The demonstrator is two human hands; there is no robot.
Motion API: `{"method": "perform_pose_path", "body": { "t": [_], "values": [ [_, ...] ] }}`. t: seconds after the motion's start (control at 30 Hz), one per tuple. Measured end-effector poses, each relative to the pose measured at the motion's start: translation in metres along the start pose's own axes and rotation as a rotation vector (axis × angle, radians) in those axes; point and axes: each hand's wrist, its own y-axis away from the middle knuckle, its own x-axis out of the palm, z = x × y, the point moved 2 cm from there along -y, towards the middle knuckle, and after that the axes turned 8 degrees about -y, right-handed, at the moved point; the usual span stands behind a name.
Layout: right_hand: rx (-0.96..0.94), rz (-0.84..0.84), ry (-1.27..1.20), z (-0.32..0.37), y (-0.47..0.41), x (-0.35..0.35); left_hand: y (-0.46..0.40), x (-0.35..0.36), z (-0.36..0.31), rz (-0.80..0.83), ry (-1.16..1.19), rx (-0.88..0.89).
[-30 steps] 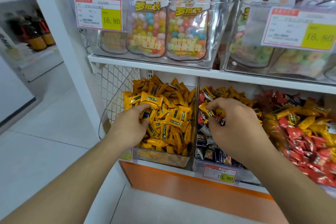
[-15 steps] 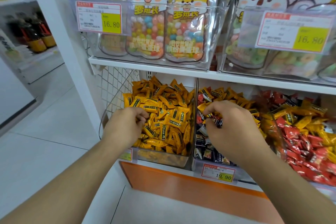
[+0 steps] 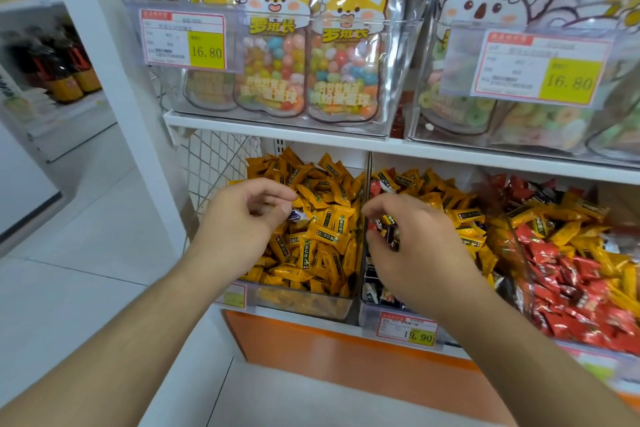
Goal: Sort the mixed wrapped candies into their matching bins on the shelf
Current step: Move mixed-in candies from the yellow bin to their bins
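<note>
Above yellow candies (image 3: 318, 218), raised left hand (image 3: 242, 218)

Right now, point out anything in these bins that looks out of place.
The middle bin mixes yellow candies with dark and red ones. The right bin has yellow among red candies. A white-and-purple wrapper sits by the left hand in the all-yellow left bin.
</note>
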Motion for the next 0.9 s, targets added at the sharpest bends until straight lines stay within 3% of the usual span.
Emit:
{"method": "perform_pose_path", "body": {
  "t": [0.13,0.37,0.5,0.63,0.77,0.9],
  "values": [
    [-0.046,0.076,-0.109,0.011,0.003,0.004,0.016,0.010,-0.028,0.114,0.205,-0.010],
    [-0.061,-0.013,-0.094,0.004,0.008,-0.014,0.033,0.022,-0.044,0.213,0.380,-0.060],
    [0.074,-0.070,0.005,-0.013,0.005,-0.034,0.031,0.009,-0.038,0.117,0.245,-0.089],
    [0.194,-0.011,0.150,-0.022,0.001,-0.037,0.028,-0.016,-0.017,0.036,0.058,-0.134],
    [0.056,-0.030,0.126,0.001,-0.003,-0.021,0.032,-0.038,0.011,-0.023,-0.071,-0.135],
    [-0.068,0.066,0.085,0.026,-0.007,0.014,0.039,-0.053,0.033,-0.033,-0.121,-0.131]
  ]
}}
